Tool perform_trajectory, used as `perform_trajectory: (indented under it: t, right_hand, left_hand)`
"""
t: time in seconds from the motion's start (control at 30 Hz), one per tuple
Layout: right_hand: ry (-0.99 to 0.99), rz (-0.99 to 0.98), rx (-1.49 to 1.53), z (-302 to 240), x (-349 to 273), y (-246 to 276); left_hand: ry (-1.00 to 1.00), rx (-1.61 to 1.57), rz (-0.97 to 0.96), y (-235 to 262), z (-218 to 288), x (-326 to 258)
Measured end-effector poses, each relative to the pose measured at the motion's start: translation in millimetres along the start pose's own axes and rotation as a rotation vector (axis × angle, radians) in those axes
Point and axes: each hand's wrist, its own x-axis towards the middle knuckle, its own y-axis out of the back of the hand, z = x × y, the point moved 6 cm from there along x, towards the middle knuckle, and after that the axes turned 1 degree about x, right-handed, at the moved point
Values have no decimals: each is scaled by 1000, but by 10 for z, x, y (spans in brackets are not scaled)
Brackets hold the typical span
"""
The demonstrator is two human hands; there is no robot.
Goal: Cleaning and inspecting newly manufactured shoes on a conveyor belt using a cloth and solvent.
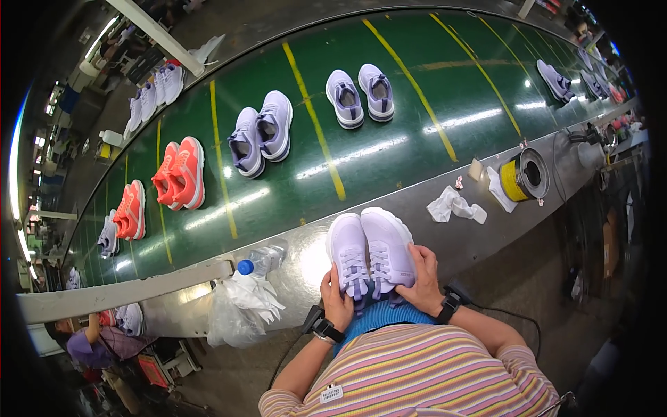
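A pair of lilac sneakers is pressed side by side between my hands, toes pointing away from me, at the metal edge of the bench. My left hand (336, 300) grips the outer side of the left sneaker (347, 251), its fingers along the heel half. Around the outer side of the right sneaker (386, 247) my right hand (423, 281) is closed, thumb near the collar. Dark purple laces and heel loops show on both. Their heels are close to the blue cloth at my waist.
Beyond the metal ledge runs a green conveyor belt (271, 208) with yellow lines, carrying lilac and coral sneakers (186, 174). Left on the ledge lie a clear bottle (267, 260) and plastic bags (240, 309); right, crumpled white cloth (455, 206) and a yellow-banded can (522, 175). A metal bar (125, 295) crosses at left.
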Motion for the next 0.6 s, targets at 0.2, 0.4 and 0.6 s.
perform_trajectory:
  t: [0.2,0.4,0.6]
  right_hand:
    - [-64,-23,188,629,283,-296]
    - [-188,-78,305,346,178,102]
    - [406,-251,-282,-368,-65,-246]
  left_hand:
    - [236,-309,-186,-417,-177,216]
    - [175,-412,-222,-440,-405,275]
    - [119,-421,-287,-359,-193,284]
